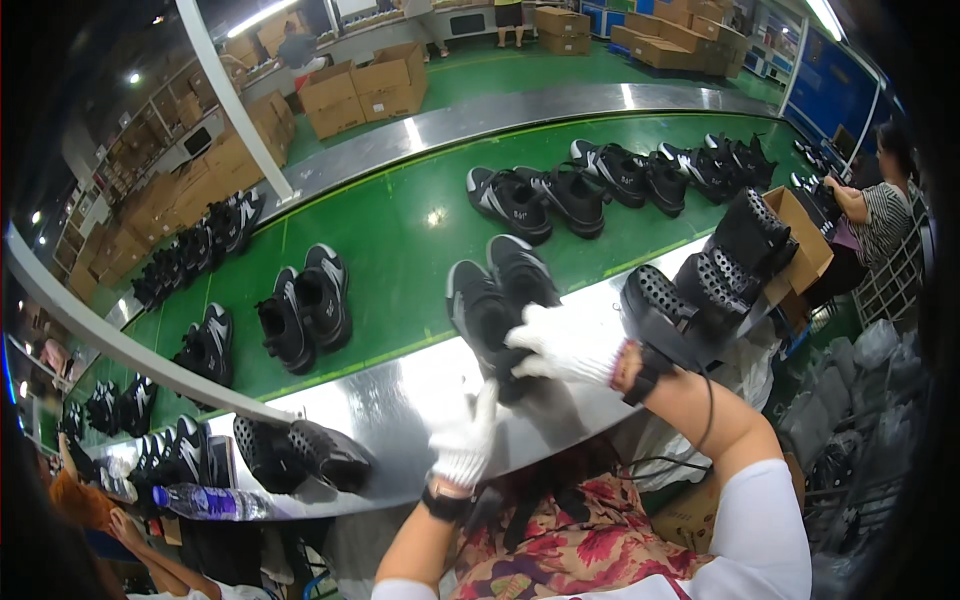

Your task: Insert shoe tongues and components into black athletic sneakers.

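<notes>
A pair of black sneakers with grey toes (478, 300) lies in front of me, across the edge between the green conveyor belt (400, 215) and the steel ledge (400, 400). My right hand (572, 345), in a white glove, has its fingers curled over the collar of the right-hand sneaker (522, 270). Beside the heel of the left-hand sneaker, my left hand (463, 437) is also gloved, its fingers stretched upward and holding nothing. Whether it touches the shoe I cannot tell. Black bands circle both wrists.
Black perforated shoe-shaped pieces (712, 280) stand at right by an open carton (800, 235); more pieces (300, 455) lie at left near a plastic bottle (212, 502). Other sneaker pairs (305, 305) line the belt. A white frame post (150, 345) crosses the left. A co-worker (880, 215) sits at right.
</notes>
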A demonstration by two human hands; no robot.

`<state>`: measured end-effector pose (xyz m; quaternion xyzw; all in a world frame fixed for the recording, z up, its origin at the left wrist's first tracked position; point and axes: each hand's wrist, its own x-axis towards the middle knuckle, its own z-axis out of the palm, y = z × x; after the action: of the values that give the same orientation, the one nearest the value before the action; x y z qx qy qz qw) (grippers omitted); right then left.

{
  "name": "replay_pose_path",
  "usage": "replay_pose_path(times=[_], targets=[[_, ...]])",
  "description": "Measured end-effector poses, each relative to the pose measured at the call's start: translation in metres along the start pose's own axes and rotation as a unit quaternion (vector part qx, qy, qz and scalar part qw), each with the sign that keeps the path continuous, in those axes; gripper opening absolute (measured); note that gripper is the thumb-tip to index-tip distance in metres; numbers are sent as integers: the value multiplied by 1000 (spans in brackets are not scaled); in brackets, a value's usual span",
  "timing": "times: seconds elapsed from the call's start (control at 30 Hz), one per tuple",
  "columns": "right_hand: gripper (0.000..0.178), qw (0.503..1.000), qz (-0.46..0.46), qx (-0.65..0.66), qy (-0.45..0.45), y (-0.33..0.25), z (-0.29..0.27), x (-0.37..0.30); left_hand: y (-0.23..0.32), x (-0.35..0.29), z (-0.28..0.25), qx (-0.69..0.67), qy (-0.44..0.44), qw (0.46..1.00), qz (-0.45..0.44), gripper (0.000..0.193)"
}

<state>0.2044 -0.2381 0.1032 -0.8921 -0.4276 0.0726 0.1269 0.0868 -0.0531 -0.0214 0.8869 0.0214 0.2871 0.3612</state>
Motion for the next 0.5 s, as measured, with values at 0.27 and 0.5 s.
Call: replay_pose_path(times=[0.27, 0.5], targets=[[45, 994, 81, 32, 66, 44, 18, 161, 1, -48, -55, 65, -41, 995, -67, 57], [51, 934, 282, -57, 209, 169, -27, 125, -11, -59, -52, 139, -26, 990, -2, 45]])
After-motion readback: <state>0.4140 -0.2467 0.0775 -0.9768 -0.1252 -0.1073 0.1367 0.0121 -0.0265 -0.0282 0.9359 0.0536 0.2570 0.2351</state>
